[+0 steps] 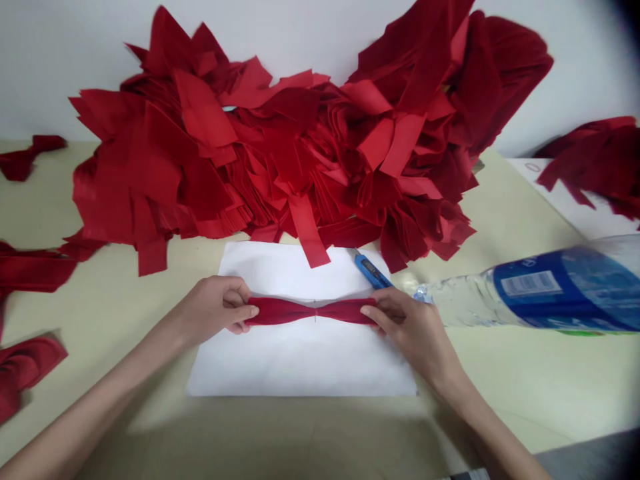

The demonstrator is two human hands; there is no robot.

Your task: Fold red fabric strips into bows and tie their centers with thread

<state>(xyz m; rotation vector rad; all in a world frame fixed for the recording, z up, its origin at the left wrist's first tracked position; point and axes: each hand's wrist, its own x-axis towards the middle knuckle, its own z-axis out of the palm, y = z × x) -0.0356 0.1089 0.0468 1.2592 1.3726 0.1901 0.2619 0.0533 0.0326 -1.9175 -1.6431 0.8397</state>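
A red fabric bow (285,311), pinched narrow at its middle, stretches sideways over a white sheet of paper (300,367). Its left end is gripped between the thumb and fingers of my left hand (223,303). At the opposite end, my right hand (407,323) pinches the fabric in the same way. A thin dark line crosses the narrow middle; whether it is thread or a mark on the paper, I cannot tell. Just beyond my right hand lies a blue pen-like tool (371,269), its lower end close to my fingers.
A large heap of red fabric strips (280,147) lies behind the paper against the wall. A plastic bottle with a blue label (565,287) lies at the right. Loose red pieces (30,370) lie at the left, and another red pile (600,160) at the far right.
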